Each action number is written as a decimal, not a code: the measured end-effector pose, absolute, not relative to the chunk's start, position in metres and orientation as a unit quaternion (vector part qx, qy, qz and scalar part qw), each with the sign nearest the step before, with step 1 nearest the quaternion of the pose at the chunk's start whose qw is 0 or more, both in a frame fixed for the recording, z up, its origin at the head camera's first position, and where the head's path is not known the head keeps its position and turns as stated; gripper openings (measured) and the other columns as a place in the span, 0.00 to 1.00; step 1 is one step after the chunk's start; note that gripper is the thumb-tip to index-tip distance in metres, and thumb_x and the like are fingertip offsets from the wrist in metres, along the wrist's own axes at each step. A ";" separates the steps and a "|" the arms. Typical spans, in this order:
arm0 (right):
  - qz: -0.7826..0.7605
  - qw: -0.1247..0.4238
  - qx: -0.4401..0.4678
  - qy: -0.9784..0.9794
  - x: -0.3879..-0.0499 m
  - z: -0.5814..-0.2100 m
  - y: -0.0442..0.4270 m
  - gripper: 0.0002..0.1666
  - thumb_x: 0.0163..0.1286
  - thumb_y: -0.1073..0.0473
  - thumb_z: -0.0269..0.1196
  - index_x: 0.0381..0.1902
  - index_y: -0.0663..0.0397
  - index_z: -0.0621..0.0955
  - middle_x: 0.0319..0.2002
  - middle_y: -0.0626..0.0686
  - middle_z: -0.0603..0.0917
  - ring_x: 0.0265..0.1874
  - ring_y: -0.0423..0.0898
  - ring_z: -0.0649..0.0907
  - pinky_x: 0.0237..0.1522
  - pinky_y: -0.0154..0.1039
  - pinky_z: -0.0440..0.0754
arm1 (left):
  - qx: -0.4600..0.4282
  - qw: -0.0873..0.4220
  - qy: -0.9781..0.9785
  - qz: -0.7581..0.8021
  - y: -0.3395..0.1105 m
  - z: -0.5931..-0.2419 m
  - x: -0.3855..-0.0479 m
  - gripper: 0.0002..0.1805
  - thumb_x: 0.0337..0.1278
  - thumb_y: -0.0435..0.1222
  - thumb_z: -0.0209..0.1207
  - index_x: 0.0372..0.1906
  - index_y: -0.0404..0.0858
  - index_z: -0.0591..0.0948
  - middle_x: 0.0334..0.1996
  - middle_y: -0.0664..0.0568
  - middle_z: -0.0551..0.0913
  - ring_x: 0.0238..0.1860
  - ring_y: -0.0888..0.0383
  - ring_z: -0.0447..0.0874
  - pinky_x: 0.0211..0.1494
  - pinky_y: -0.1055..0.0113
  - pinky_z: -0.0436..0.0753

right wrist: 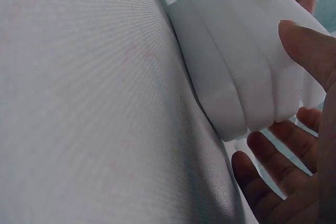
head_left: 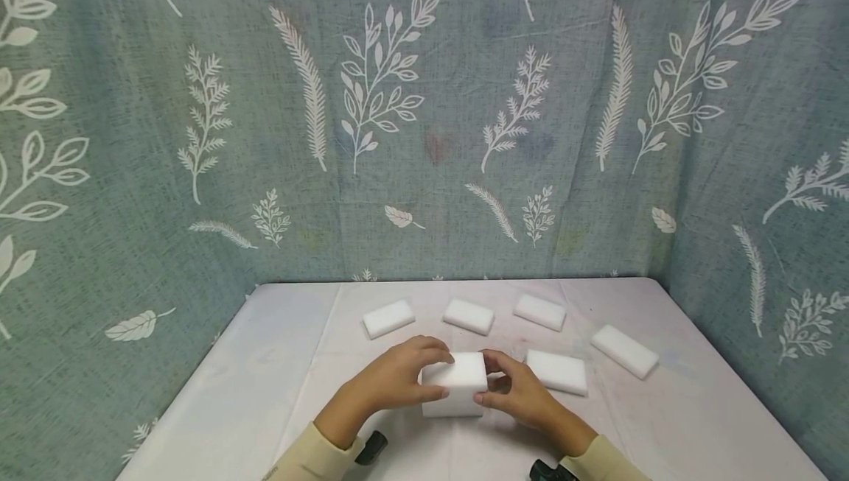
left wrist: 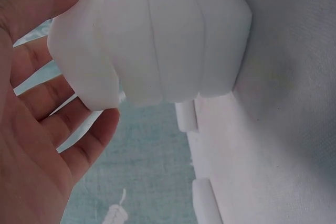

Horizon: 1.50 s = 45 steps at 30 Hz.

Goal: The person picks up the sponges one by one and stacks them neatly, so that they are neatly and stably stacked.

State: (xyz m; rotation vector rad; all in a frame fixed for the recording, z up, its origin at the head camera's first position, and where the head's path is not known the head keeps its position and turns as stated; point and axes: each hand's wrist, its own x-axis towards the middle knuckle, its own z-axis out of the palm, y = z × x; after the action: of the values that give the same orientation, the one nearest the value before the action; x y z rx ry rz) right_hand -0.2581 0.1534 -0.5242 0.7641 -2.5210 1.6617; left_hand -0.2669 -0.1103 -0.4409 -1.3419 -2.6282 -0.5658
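A stack of white sponge blocks stands at the front middle of the table, several layers high. My left hand grips the top sponge from the left, thumb on the near side and fingers round the far side. That sponge sits slightly askew, with a small gap under one end in the left wrist view. From the right, my right hand holds the stack's side, its thumb against the upper layers and fingertips at the far corner. The lower layers lie flush together.
Loose white sponges lie beyond the stack: one at back left, one at back middle, one at back right. Another lies just right of my right hand, and one farther right. A leaf-patterned curtain borders the white-covered table.
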 end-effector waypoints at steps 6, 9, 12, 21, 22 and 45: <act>0.534 0.012 0.242 -0.810 -0.253 -0.518 0.151 0.38 0.57 0.58 0.73 0.64 0.57 0.72 0.49 0.53 0.81 0.50 0.55 0.80 0.49 0.50 0.81 | -0.449 0.076 -0.871 -0.187 -0.111 -0.442 -0.266 0.21 0.54 0.49 0.68 0.52 0.47 0.82 0.53 0.60 0.78 0.58 0.60 0.74 0.59 0.61 0.76; 0.536 0.014 0.248 -0.807 -0.251 -0.513 0.150 0.37 0.57 0.60 0.73 0.63 0.59 0.72 0.49 0.56 0.81 0.49 0.57 0.80 0.49 0.51 0.81 | -0.448 0.075 -0.872 -0.184 -0.111 -0.442 -0.266 0.21 0.54 0.50 0.68 0.52 0.47 0.82 0.53 0.60 0.78 0.58 0.60 0.74 0.59 0.61 0.76; 0.535 0.018 0.259 -0.804 -0.253 -0.517 0.152 0.36 0.57 0.57 0.73 0.62 0.57 0.73 0.49 0.54 0.81 0.49 0.55 0.81 0.48 0.48 0.82 | -0.445 0.072 -0.874 -0.180 -0.111 -0.443 -0.267 0.21 0.54 0.50 0.68 0.52 0.47 0.82 0.53 0.60 0.78 0.58 0.61 0.74 0.59 0.61 0.76; 0.538 0.010 0.255 -0.804 -0.258 -0.525 0.154 0.36 0.57 0.51 0.74 0.62 0.52 0.74 0.48 0.49 0.82 0.49 0.50 0.81 0.48 0.43 0.82 | -0.434 0.061 -0.882 -0.171 -0.110 -0.443 -0.266 0.22 0.54 0.50 0.68 0.52 0.48 0.81 0.54 0.60 0.77 0.59 0.61 0.73 0.60 0.62 0.75; 0.535 0.011 0.254 -0.805 -0.258 -0.525 0.154 0.36 0.57 0.52 0.74 0.62 0.52 0.74 0.48 0.49 0.82 0.49 0.50 0.81 0.48 0.43 0.82 | -0.434 0.061 -0.882 -0.172 -0.110 -0.443 -0.265 0.22 0.54 0.50 0.68 0.52 0.47 0.81 0.54 0.60 0.77 0.59 0.61 0.73 0.59 0.62 0.75; 0.544 0.001 0.257 -0.799 -0.258 -0.525 0.155 0.37 0.57 0.49 0.73 0.62 0.53 0.74 0.49 0.50 0.81 0.49 0.52 0.81 0.49 0.44 0.82 | -0.438 0.055 -0.880 -0.174 -0.113 -0.443 -0.266 0.24 0.50 0.49 0.71 0.53 0.48 0.82 0.56 0.60 0.77 0.59 0.60 0.73 0.60 0.61 0.75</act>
State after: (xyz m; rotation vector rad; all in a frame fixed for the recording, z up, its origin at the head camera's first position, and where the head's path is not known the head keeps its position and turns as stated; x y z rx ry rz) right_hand -0.2579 0.1547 -0.5245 0.8082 -2.5081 1.7075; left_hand -0.2662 -0.1131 -0.4433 -1.3288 -2.6731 -0.5280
